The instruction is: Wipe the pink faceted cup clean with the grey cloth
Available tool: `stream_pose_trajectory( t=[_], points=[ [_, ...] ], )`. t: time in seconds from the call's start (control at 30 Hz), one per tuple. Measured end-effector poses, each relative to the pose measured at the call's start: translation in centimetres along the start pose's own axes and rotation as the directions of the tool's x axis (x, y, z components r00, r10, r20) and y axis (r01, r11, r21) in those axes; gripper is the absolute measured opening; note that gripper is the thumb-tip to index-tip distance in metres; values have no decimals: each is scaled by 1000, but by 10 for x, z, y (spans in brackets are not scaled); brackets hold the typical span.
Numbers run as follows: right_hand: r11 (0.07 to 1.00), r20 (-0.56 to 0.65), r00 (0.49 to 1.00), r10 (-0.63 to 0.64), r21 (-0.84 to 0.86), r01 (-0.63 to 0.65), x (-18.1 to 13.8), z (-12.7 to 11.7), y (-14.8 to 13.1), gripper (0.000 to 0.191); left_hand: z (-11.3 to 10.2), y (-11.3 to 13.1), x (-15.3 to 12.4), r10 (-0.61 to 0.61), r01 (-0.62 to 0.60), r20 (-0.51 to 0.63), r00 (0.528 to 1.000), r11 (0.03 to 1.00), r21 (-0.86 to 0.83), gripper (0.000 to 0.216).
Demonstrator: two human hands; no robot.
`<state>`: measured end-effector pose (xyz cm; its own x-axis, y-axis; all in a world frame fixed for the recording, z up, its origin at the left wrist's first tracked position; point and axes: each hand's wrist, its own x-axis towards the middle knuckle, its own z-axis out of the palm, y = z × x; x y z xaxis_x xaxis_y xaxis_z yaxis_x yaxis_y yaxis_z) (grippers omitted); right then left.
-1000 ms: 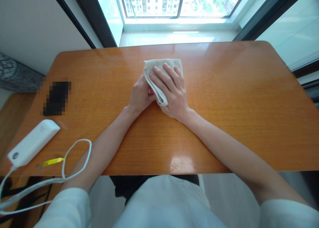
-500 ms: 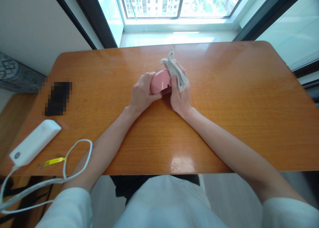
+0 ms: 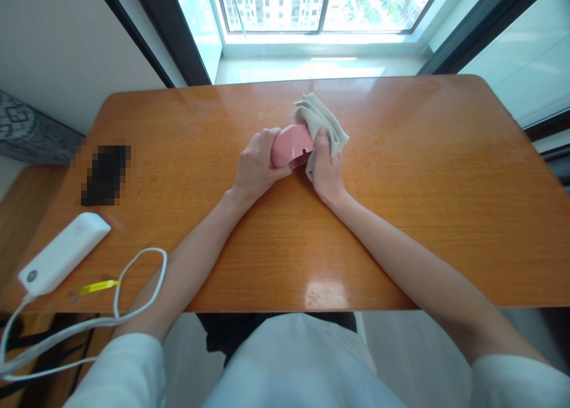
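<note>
A glossy pink object with a rounded shell [image 3: 291, 145] is held above the middle of the table; a dark notch shows on its lower right edge, and its exact kind is unclear. My left hand [image 3: 256, 161] grips its left side, thumb below and fingers on top. In my right hand [image 3: 328, 169] is a folded light grey cloth [image 3: 321, 120], pinched under the thumb and pressed against the right end of the pink object. Part of the cloth hangs below, beside the palm. The right fingers are mostly hidden behind the cloth.
On the left of the wooden table [image 3: 427, 206] lie a white power strip [image 3: 65, 253] and a blurred black item [image 3: 104, 175]. A white cable [image 3: 142, 310] with a yellow tag [image 3: 100, 287] loops by my left forearm. A window [image 3: 320, 7] is beyond the far edge.
The cloth has shifted and spread out more, now lying over my right fingers with the thumb on top. My right hand moved slightly right. The left hand keeps its hold.
</note>
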<state>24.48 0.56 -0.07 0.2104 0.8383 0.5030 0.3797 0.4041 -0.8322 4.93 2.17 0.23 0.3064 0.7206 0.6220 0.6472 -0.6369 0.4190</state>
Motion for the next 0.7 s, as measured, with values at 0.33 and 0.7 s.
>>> stream_pose_trajectory(
  t=[0.33, 0.7],
  points=[
    [867, 288, 866, -408, -175, 467, -11, -8, -32, 56, 5, -14, -7, -34, 36, 20, 999, 997, -65, 58],
    [993, 61, 993, -99, -64, 103, -1, -4, -4, 61, 1, -3, -1, -30, 30, 20, 999, 1000, -5, 60]
  ],
)
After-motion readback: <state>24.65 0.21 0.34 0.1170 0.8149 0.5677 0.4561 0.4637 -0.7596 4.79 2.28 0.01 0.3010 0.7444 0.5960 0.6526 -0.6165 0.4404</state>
